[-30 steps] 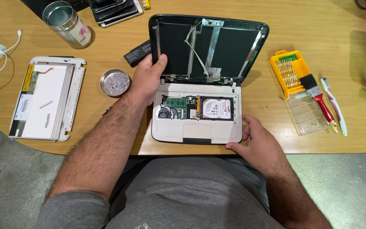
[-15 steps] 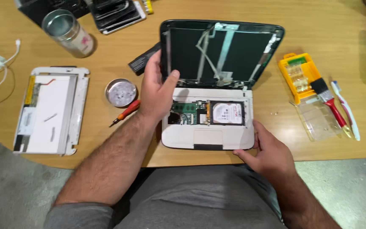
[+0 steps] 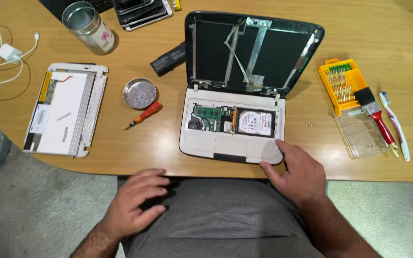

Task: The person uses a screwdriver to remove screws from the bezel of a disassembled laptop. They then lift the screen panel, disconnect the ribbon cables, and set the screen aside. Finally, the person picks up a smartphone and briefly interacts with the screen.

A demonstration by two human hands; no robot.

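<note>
Grey trousers fill the bottom of my view, and both forearms are cut off by the lower edge. At the top edge a stack of dark devices point(image 3: 142, 12) is only partly in frame, and I cannot make out the tiny bits in the yellow bit case point(image 3: 341, 85) at the right.

At centre sits the laptop point(image 3: 230, 143), opened flat on the wooden table point(image 3: 135, 148). Its screen panel is out, leaving a dark lid shell with loose ribbon cables; the keyboard is off too (green memory board, small fan and silver hard drive all exposed). The palm rest is pale grey.

My right hand point(image 3: 295, 172) rests open, fingertips on the laptop's lower right corner, gripping nothing. My left hand point(image 3: 137, 200) lies in my lap at lower left, fingers loosely spread, holding nothing.

Left of the laptop lie an orange screwdriver point(image 3: 144, 115) and a round tin point(image 3: 140, 93); the removed screen point(image 3: 63, 114) lies farther left.
</note>
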